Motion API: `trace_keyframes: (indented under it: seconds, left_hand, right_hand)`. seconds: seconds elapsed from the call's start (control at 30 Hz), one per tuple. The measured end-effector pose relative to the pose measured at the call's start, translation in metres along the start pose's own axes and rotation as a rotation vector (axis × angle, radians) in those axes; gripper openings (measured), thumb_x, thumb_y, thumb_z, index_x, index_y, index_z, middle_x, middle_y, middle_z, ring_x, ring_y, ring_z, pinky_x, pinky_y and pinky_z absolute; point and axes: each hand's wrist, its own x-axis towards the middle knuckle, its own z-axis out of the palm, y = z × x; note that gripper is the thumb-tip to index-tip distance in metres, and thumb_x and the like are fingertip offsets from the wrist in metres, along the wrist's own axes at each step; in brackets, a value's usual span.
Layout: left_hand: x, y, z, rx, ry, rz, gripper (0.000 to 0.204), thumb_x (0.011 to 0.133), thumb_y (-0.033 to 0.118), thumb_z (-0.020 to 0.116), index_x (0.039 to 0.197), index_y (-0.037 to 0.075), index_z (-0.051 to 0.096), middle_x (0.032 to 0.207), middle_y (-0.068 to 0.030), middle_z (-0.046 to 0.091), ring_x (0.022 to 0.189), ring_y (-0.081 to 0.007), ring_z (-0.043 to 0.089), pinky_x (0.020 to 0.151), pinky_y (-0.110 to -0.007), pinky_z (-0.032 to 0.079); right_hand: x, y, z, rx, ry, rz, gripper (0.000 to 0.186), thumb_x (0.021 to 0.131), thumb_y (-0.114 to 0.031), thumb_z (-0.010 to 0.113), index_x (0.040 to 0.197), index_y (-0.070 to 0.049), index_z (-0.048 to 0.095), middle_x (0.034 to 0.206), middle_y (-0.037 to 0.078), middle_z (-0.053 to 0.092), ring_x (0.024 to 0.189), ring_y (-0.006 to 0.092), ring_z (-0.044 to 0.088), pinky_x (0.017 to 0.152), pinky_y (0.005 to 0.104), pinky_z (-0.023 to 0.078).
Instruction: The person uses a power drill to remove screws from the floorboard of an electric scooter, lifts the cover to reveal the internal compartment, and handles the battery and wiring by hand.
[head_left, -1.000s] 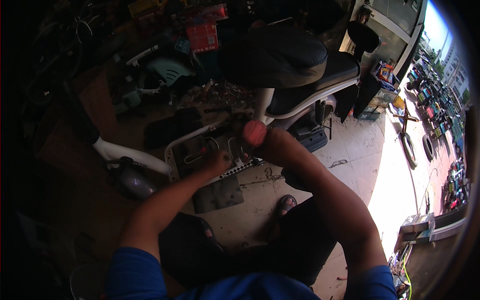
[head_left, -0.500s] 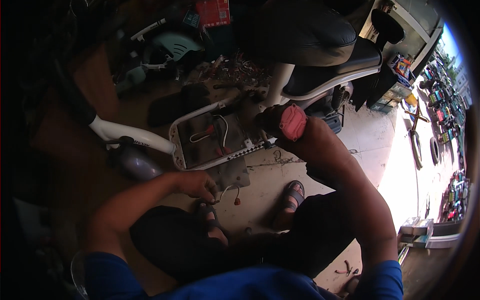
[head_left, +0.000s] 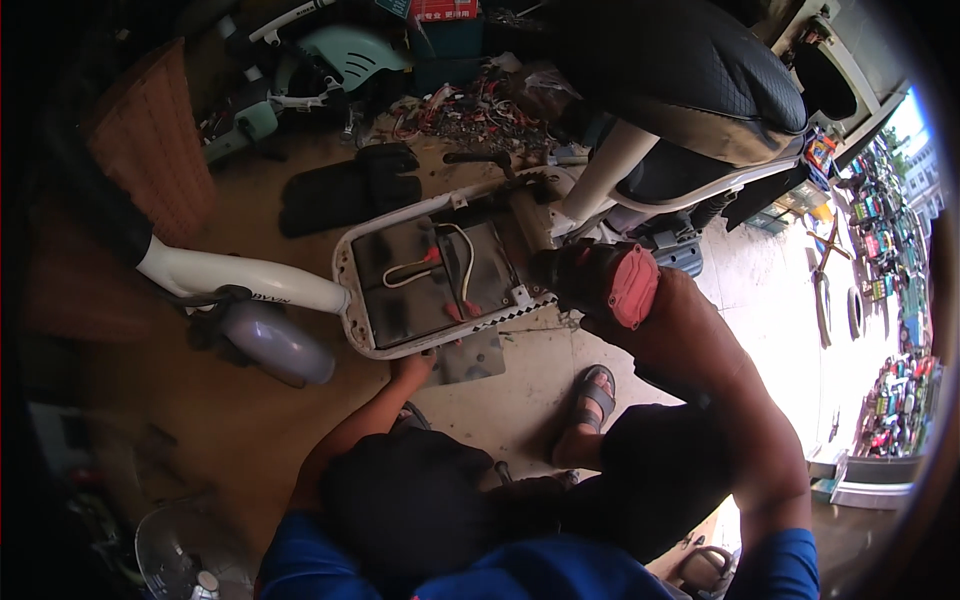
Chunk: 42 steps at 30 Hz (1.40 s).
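A white electric scooter frame (head_left: 262,272) lies in front of me, its footboard bay (head_left: 375,352) uncovered. Inside the bay sits a dark battery pack (head_left: 405,310) with a looped cable (head_left: 455,262) and red connectors on top. My right hand (head_left: 668,318) grips a black cordless driver (head_left: 580,275) with a red rear cap, held at the bay's right end; its tip is hidden. Just under the near rim, my left hand (head_left: 412,366) reaches in against the frame. Its fingers are mostly hidden, so what it may hold does not show.
The black seat (head_left: 690,75) overhangs at the upper right. A grey wheel fender (head_left: 275,345) is at left. Beyond the bay lie black mats (head_left: 350,190) and scattered scrap wires (head_left: 470,115). A flat dark plate (head_left: 470,358) rests beneath the near rim.
My left hand has gone forward to under the bay's near rim; the short cable with a red connector it pinched is out of sight. The view has shifted; my right hand still holds the driver.
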Motion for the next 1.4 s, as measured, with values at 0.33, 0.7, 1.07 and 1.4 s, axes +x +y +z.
trace_keyframes:
  seconds: [0.33, 0.7, 1.07, 1.4]
  left_hand:
    - [-0.003, 0.017, 0.012, 0.134, 0.223, 0.102, 0.034, 0.085, 0.026, 0.064, 0.111, 0.004, 0.065, 0.109, -0.0223, 0.064, 0.100, -0.0423, 0.060, 0.087, -0.047, 0.048]
    - [-0.039, 0.115, -0.106, -0.103, -0.787, 0.358, 0.031, 0.085, 0.025, 0.067, 0.108, 0.006, 0.067, 0.106, -0.0141, 0.068, 0.097, -0.0320, 0.065, 0.085, -0.040, 0.050]
    - [0.023, 0.271, -0.294, 0.103, -0.397, 0.391, 0.021, 0.083, 0.021, 0.067, 0.096, 0.005, 0.070, 0.083, -0.0143, 0.069, 0.076, -0.0255, 0.066, 0.071, -0.037, 0.050]
    - [0.051, 0.246, -0.197, 0.367, -0.215, 0.468, 0.019, 0.077, 0.020, 0.067, 0.092, 0.008, 0.069, 0.088, -0.0161, 0.067, 0.085, -0.0354, 0.064, 0.075, -0.046, 0.051]
  right_hand:
    - [0.027, -0.010, 0.017, 0.028, -0.076, 0.022, 0.031, 0.078, -0.019, 0.076, 0.101, -0.002, 0.063, 0.085, 0.018, 0.068, 0.081, 0.0370, 0.065, 0.071, 0.0367, 0.052]
    - [0.016, 0.006, 0.007, -0.084, -0.004, -0.165, 0.031, 0.080, -0.023, 0.072, 0.101, -0.002, 0.063, 0.083, 0.020, 0.066, 0.085, 0.0386, 0.064, 0.073, 0.0416, 0.051]
    - [0.018, 0.019, 0.015, 0.053, 0.092, -0.189, 0.032, 0.082, -0.031, 0.072, 0.095, -0.002, 0.064, 0.080, 0.018, 0.067, 0.075, 0.0344, 0.064, 0.070, 0.0378, 0.052]
    - [0.003, 0.032, 0.013, 0.007, 0.174, -0.220, 0.035, 0.075, -0.032, 0.075, 0.087, 0.000, 0.066, 0.077, 0.021, 0.065, 0.078, 0.0401, 0.063, 0.067, 0.0439, 0.051]
